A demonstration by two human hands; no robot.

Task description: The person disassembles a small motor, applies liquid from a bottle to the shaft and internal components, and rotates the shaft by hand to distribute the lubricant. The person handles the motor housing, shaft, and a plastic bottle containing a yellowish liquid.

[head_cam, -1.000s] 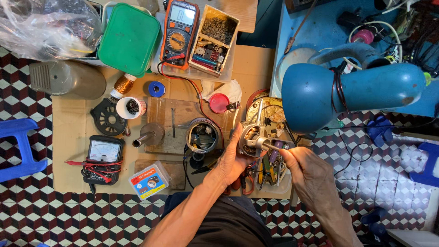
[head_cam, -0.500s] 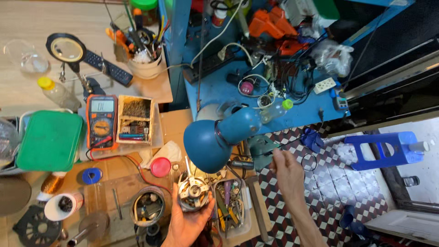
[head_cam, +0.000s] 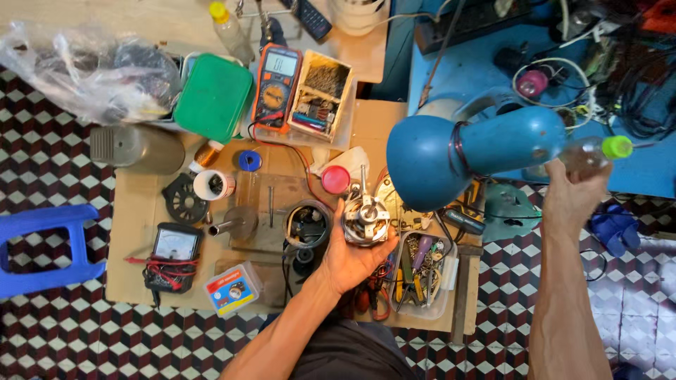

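Note:
My left hand (head_cam: 349,257) cups a small metal electric motor (head_cam: 365,217) with its shaft pointing up, held above the low wooden work board (head_cam: 141,211). Out to the right, my right hand (head_cam: 574,190) grips a clear plastic bottle with a green cap (head_cam: 598,149), beside the blue desk lamp (head_cam: 451,151). The lamp's shade hangs just right of the motor.
On the board lie an orange multimeter (head_cam: 276,86), a box of small parts (head_cam: 318,95), a green lid (head_cam: 213,98), an analog meter (head_cam: 172,255), a red cap (head_cam: 335,179) and a clear tool tray (head_cam: 420,271). A blue stool (head_cam: 39,246) stands left. Tangled cables cover the blue bench (head_cam: 598,63).
My right hand left the motor, reached right to the blue bench, and now holds the green-capped bottle. My left hand keeps hold of the motor. The view swung up, then back down.

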